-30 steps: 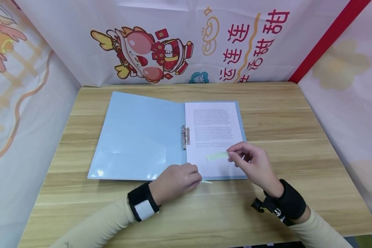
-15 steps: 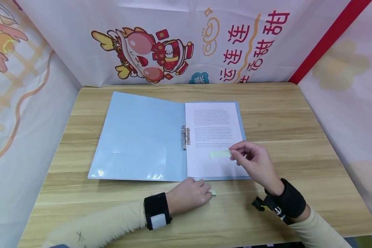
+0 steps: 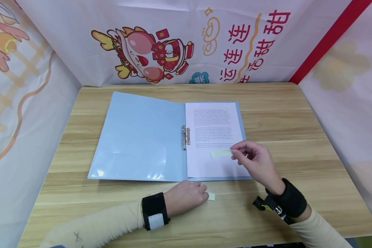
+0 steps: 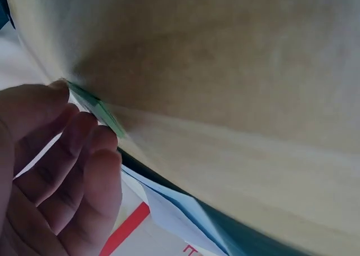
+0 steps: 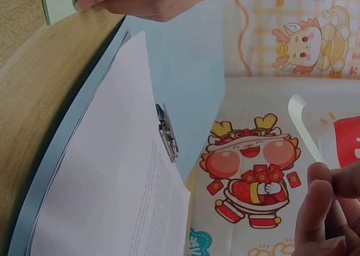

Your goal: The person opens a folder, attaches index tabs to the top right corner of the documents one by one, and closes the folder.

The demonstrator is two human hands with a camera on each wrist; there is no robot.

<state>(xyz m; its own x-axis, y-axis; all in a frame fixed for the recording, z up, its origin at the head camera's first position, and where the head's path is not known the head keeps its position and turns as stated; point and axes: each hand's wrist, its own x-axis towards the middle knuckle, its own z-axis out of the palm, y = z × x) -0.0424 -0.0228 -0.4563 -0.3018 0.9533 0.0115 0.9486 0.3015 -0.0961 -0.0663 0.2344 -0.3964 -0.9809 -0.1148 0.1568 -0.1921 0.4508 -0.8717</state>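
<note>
My right hand (image 3: 256,164) pinches one end of a pale green sticky note strip (image 3: 220,153) between thumb and fingertips. The strip hangs over the lower part of the printed page; its free end curls in the right wrist view. My left hand (image 3: 186,199) is low by the table, in front of the folder's near edge. Between its thumb and fingers is a small green sticky note pad (image 4: 100,107), partly hidden by the hand. The open blue folder (image 3: 139,137) holds white printed paper (image 3: 212,131) on its right side.
A metal clip (image 3: 184,137) sits at the folder's spine. The wooden table (image 3: 282,113) is bordered by printed cloth (image 3: 167,20) at the back and sides. Each wrist wears a black band (image 3: 156,210).
My left hand has moved down and to the right with the pad, away from the folder's edge to the table in front. The strip in my right hand has shifted slightly right.
</note>
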